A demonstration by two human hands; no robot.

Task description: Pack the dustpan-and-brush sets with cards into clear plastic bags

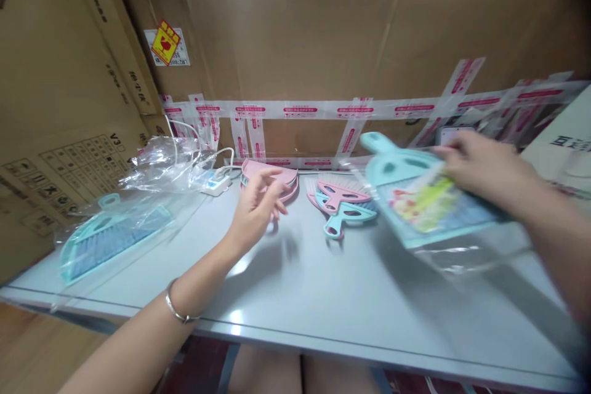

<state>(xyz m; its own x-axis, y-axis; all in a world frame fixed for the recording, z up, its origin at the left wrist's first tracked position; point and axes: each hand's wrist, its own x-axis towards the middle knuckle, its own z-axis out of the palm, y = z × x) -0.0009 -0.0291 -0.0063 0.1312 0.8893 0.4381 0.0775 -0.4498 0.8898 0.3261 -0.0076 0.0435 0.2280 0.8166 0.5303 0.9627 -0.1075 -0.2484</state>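
Holding a teal dustpan set (415,197) in a clear bag, the right hand (480,166) has its grip clenched on the top edge, keeping it tilted just above the surface (323,295), probably so the bag hangs free. The left hand (256,203) hovers with loose, curled fingers, grasping nothing, right by the pink dustpans (272,175). Loose pink and teal brushes (341,203) sit between the hands. Another bagged set (111,237) lies far left, seemingly set aside.
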